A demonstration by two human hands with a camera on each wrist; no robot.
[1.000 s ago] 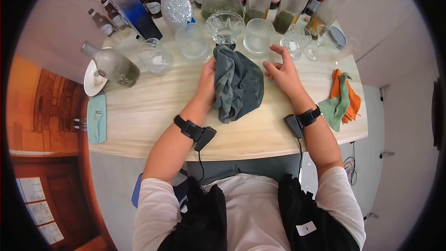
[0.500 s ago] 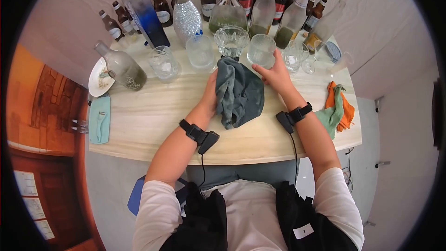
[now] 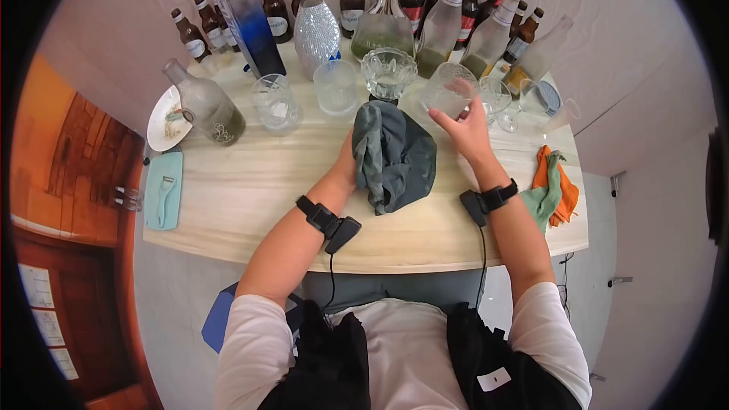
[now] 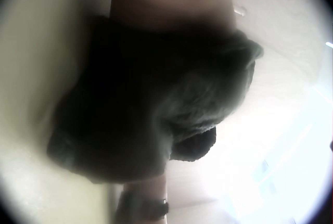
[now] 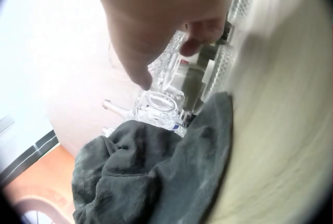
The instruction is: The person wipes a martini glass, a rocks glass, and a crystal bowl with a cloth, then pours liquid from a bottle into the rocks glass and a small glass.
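A dark grey cloth (image 3: 396, 158) hangs in folds over my left hand (image 3: 347, 161), which holds it above the middle of the table and is mostly covered by it. The same cloth (image 4: 130, 104) fills much of the left wrist view. My right hand (image 3: 468, 130) grips a clear textured drinking glass (image 3: 440, 93), thumb on the near side and fingers round the far side. That glass tilts and sits to the right of a scalloped glass bowl (image 3: 389, 72). In the right wrist view, the glass (image 5: 167, 65) shows between thumb and fingers.
Bottles line the back, among them a rhinestone-covered bottle (image 3: 317, 34) and a blue bottle (image 3: 258, 38). Two tumblers (image 3: 336, 87) stand left of the bowl. A stemmed glass (image 3: 510, 110) is at right, beyond orange and green cloths (image 3: 558, 190). A peeler (image 3: 165, 193) lies at left.
My right hand has moved in to the glass, closed its fingers round it and tipped it. The left hand keeps its hold on the grey cloth. The head view has shifted slightly.
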